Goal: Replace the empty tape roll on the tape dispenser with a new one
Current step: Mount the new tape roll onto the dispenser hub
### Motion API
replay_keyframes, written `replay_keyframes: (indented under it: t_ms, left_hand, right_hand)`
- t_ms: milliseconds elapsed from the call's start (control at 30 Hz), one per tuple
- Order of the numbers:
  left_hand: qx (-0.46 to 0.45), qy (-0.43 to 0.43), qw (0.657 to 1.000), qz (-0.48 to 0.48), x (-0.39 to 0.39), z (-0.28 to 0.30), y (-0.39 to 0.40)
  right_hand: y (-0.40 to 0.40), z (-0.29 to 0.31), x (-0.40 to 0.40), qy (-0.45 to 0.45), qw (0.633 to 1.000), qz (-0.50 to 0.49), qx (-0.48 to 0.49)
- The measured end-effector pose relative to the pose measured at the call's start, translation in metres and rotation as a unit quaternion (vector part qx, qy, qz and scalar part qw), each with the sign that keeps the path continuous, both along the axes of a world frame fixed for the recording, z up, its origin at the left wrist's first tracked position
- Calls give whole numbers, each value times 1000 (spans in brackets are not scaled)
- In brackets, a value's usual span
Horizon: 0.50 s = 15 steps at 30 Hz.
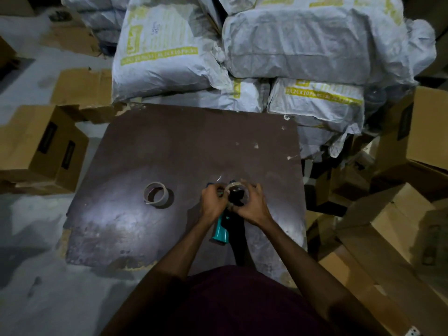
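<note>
A tape dispenser (221,229) with a teal handle lies on the dark brown board (169,151), handle pointing toward me. A clear tape roll (236,190) sits on its black hub. My left hand (213,200) grips the dispenser's front end beside the roll. My right hand (253,202) wraps the roll's right side, fingers curled over its rim. An empty cardboard core (156,193) stands on the board to the left, apart from both hands. The dispenser's blade end is hidden behind my left hand.
Grey-white sacks (291,44) with yellow print are stacked behind the board. Cardboard boxes stand on the left (41,146) and on the right (417,132). The concrete floor (36,238) shows at the lower left. The board's edges are chipped.
</note>
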<state>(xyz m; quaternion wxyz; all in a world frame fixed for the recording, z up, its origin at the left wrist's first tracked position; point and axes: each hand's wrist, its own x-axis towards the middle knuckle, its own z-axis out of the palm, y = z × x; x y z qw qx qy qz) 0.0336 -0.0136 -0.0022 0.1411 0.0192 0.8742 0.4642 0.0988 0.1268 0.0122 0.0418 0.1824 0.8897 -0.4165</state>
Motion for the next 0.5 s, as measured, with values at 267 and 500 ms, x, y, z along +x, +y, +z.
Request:
replay_keyframes:
  t_ms: [267,500]
  left_hand:
    - [-103,-34,993,-46,-55,-46,8]
    - [-107,-28,990,-82,-54,-8,23]
  right_hand:
    - [12,-6,-40,26,986,-150,-66]
    - [20,-27,-50,15,980,-186,-65]
